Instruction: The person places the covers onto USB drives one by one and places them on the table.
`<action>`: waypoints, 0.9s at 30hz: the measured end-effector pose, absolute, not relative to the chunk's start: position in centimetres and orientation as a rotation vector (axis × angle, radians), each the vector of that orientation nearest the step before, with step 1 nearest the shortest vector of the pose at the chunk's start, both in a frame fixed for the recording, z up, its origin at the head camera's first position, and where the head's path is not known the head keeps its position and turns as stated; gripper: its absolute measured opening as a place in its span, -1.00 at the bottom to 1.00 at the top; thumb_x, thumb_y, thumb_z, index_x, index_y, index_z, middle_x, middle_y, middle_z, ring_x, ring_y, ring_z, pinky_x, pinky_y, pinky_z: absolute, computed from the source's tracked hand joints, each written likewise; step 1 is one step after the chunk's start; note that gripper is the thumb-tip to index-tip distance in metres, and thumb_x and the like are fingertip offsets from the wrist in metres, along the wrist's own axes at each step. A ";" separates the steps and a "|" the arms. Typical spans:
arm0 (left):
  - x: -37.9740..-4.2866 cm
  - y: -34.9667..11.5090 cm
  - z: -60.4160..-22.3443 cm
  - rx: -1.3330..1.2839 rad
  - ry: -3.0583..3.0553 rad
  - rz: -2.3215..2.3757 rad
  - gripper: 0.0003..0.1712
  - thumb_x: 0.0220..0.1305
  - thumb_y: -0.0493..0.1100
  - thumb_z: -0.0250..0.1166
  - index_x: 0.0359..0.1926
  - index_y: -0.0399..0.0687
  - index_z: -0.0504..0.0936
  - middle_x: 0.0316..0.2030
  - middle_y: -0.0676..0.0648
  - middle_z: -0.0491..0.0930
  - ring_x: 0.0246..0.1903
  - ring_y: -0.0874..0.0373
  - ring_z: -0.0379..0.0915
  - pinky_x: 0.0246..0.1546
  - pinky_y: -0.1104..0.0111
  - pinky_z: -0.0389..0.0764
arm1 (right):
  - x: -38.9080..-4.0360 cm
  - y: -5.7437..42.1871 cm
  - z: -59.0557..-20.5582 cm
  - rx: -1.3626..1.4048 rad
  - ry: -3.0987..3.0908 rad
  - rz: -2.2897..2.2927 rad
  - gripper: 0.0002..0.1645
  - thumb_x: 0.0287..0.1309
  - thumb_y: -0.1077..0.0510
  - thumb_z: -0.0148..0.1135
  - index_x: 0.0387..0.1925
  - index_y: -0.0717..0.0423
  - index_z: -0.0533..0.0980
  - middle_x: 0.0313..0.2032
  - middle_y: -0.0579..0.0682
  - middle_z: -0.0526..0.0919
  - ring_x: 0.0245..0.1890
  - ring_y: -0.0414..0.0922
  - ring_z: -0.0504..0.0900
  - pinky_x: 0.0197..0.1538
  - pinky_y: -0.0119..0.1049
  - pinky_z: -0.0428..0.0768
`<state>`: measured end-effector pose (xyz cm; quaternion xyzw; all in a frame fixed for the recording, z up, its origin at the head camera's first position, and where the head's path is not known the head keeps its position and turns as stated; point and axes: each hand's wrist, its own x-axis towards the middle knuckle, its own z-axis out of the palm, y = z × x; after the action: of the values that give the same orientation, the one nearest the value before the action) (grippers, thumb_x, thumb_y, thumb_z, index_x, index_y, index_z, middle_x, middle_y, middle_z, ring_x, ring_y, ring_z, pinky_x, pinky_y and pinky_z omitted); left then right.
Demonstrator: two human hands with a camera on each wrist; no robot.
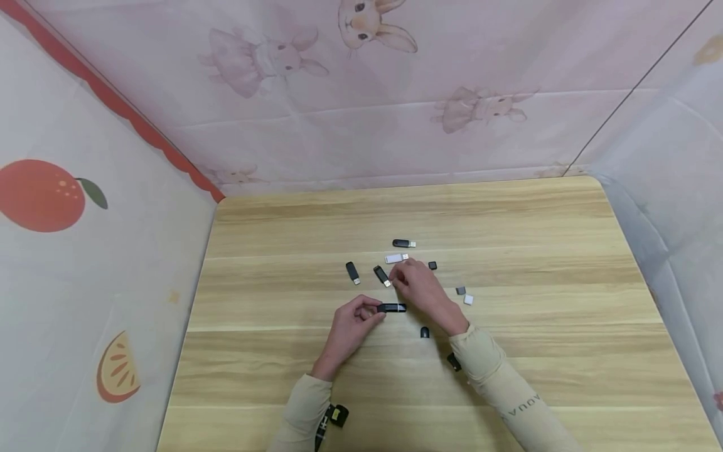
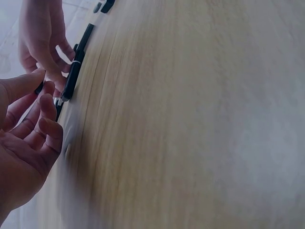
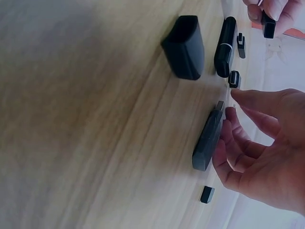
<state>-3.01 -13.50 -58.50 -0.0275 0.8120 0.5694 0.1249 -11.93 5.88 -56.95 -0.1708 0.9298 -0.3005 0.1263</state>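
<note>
My left hand (image 1: 353, 323) pinches a small black piece (image 3: 269, 25) between thumb and fingers, which partly hide it. By those fingertips in the head view lies a black USB stick with a pale ring (image 1: 392, 307). My right hand (image 3: 267, 143) reaches over the table with thumb and forefinger apart. Its thumb tip is right by the metal plug of a black USB stick (image 3: 234, 78). Under its fingers lies a dark grey USB stick (image 3: 208, 139), hidden by the hand from the head camera. A white USB stick (image 1: 395, 258) lies just beyond.
Two more black USB sticks lie farther off, one at the back (image 1: 402, 243) and one to the left (image 1: 352, 272). Loose caps are scattered to the right: a black cap (image 1: 425, 333), a grey cap (image 1: 460, 290) and a white cap (image 1: 468, 300). Printed cloth surrounds the wooden table (image 1: 271, 251).
</note>
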 end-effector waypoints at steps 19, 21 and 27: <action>-3.1 -13.6 -58.7 -0.070 2.385 1.643 -0.75 0.31 -0.15 0.51 -0.01 0.06 0.74 -0.24 -0.05 0.75 -0.47 0.23 0.52 -0.48 0.51 0.48 | -12.8 5.5 -57.2 -0.866 2.698 -0.818 -0.44 0.28 0.49 0.16 0.20 0.02 0.66 0.02 0.14 0.58 -0.07 0.01 0.57 0.00 -0.15 0.62; -3.1 -13.6 -58.7 -0.071 2.382 1.650 -0.75 0.31 -0.15 0.51 -0.01 0.05 0.75 -0.25 -0.07 0.75 -0.47 0.23 0.52 -0.48 0.51 0.48 | -12.8 5.6 -57.3 -0.851 2.705 -0.816 -0.47 0.28 0.48 0.18 0.18 0.02 0.67 0.00 0.13 0.58 -0.07 0.01 0.58 0.02 -0.14 0.63; -3.0 -13.6 -58.7 -0.085 2.377 1.654 -0.76 0.31 -0.15 0.51 -0.02 0.05 0.75 -0.25 -0.06 0.75 -0.47 0.24 0.52 -0.48 0.51 0.48 | -12.7 5.8 -57.5 -0.825 2.712 -0.816 -0.59 0.33 0.41 0.24 0.12 0.04 0.68 -0.06 0.09 0.58 -0.11 -0.03 0.57 -0.01 -0.15 0.62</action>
<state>-3.04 -13.55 -58.68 -0.0292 0.8144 0.5666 0.1219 -12.71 5.85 -57.47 -0.2785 0.9151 -0.2753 0.0958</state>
